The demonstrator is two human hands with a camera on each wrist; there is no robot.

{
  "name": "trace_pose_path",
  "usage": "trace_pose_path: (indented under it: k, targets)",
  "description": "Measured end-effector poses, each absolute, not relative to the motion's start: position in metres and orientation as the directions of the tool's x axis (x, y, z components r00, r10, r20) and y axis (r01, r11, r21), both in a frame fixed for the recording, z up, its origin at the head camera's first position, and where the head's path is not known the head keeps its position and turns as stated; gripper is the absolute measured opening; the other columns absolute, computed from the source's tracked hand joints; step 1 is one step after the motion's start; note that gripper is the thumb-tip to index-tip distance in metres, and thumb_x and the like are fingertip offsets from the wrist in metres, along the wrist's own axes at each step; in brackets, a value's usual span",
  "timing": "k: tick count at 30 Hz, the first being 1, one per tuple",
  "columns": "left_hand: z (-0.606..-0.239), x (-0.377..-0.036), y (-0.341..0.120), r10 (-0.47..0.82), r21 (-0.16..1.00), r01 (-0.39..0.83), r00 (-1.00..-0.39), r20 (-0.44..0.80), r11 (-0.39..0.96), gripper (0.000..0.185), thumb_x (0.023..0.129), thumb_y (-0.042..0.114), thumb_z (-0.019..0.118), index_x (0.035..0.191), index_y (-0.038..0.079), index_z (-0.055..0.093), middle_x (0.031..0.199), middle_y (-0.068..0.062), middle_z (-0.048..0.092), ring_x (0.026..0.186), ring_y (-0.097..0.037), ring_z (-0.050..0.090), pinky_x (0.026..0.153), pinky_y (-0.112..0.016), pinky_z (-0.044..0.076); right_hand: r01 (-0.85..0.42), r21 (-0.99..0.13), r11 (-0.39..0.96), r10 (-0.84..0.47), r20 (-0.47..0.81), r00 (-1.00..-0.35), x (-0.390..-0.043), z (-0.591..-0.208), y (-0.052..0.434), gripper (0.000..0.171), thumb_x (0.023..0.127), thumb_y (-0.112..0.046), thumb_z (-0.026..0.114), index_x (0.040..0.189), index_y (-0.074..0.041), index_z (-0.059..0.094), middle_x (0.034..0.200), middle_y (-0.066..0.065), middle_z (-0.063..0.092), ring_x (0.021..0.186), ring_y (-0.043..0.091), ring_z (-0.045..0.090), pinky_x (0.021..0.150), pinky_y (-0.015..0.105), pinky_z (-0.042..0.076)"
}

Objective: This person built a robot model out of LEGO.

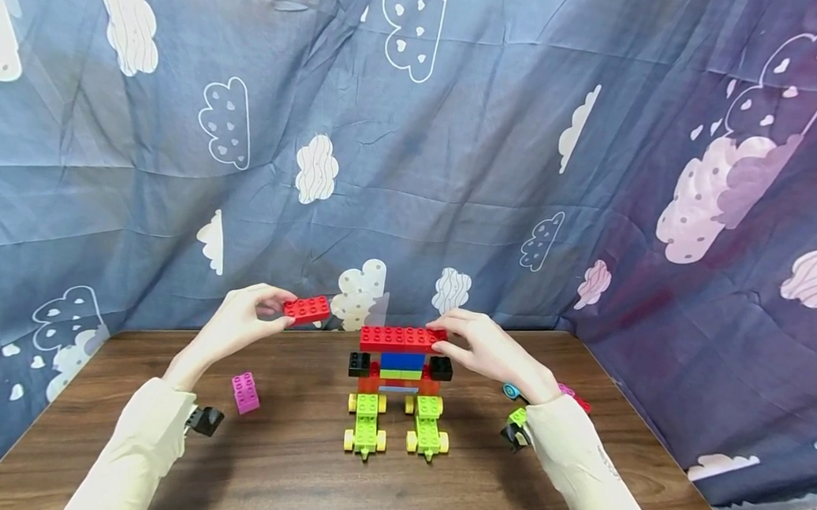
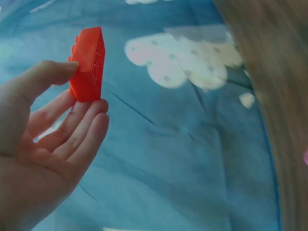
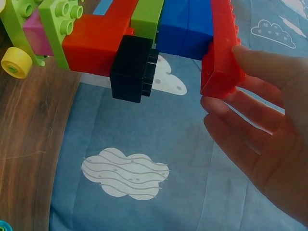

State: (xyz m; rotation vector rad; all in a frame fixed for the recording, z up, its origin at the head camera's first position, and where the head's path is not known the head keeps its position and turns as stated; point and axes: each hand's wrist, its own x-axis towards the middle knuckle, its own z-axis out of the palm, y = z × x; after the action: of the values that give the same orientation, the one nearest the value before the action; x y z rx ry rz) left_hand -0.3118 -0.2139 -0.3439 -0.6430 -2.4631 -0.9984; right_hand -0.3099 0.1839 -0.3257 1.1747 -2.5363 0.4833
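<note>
Left hand (image 1: 236,328) pinches a red brick (image 1: 307,309); right hand (image 1: 490,354) grips (thumb under) the model's red top plate (image 1: 403,338).

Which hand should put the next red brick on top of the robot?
Probably the left hand: its fingers already pinch the loose red brick in the air, just left of the block robot. The right hand is busy touching the robot's long red top brick.

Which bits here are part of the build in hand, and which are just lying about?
In use:
- left hand pinching a red brick
- right hand on the long red brick atop the block figure

Lying about:
- pink brick on the wooden table
- small pieces behind the right wrist, partly hidden
</note>
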Motion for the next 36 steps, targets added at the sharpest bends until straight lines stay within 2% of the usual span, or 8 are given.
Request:
trace_pose_path:
  k: [7,13,20,27,36]
  targets:
    - [-0.325,-0.303,-0.185,0.306,0.558,0.585,-0.8,0.516,0.588,0.031,0.084,0.007,0.076,0.114,0.002,0.07,0.109,-0.015,0.071,0.097,-0.029,0.07,0.09,-0.046,0.057,-0.776,-0.172,0.606,-0.673,0.41,-0.616,-0.311,-0.326,0.184,0.03,0.091,-0.024,0.072,0.117,-0.011,0.071,0.108,0.002,0.071,0.097,0.015,0.065,0.091,0.036,0.056]
    - [-0.315,-0.301,-0.162,0.353,0.559,0.617,-0.782,0.513,0.554,0.031,0.085,0.008,0.076,0.115,0.004,0.07,0.108,-0.013,0.071,0.097,-0.027,0.07,0.092,-0.043,0.057,-0.77,-0.178,0.613,-0.667,0.406,-0.625,-0.311,-0.326,0.185,0.03,0.09,-0.025,0.072,0.117,-0.011,0.071,0.109,0.002,0.071,0.097,0.015,0.065,0.091,0.035,0.056]
    - [-0.315,-0.302,-0.143,0.402,0.568,0.658,-0.752,0.522,0.494,0.03,0.086,0.007,0.074,0.115,0.003,0.07,0.108,-0.013,0.07,0.095,-0.027,0.069,0.092,-0.043,0.057,-0.774,-0.174,0.609,-0.668,0.414,-0.619,-0.312,-0.326,0.185,0.03,0.09,-0.024,0.072,0.117,-0.01,0.071,0.109,0.002,0.071,0.095,0.014,0.065,0.09,0.035,0.056]
    - [-0.314,-0.302,-0.127,0.448,0.587,0.662,-0.749,0.489,0.466,0.031,0.088,0.014,0.074,0.117,0.005,0.069,0.111,-0.011,0.069,0.099,-0.026,0.07,0.094,-0.048,0.056,-0.769,-0.183,0.613,-0.668,0.4,-0.628,-0.313,-0.327,0.185,0.029,0.091,-0.024,0.072,0.117,-0.011,0.071,0.109,0.002,0.071,0.095,0.014,0.064,0.089,0.034,0.056]
    - [-0.316,-0.302,-0.111,0.492,0.582,0.675,-0.734,0.467,0.453,0.032,0.091,0.015,0.071,0.121,0.004,0.068,0.118,-0.012,0.07,0.1,-0.025,0.07,0.093,-0.042,0.057,-0.762,-0.188,0.62,-0.668,0.384,-0.638,-0.312,-0.326,0.184,0.03,0.091,-0.024,0.072,0.117,-0.011,0.071,0.11,0.002,0.071,0.096,0.013,0.064,0.09,0.034,0.056]
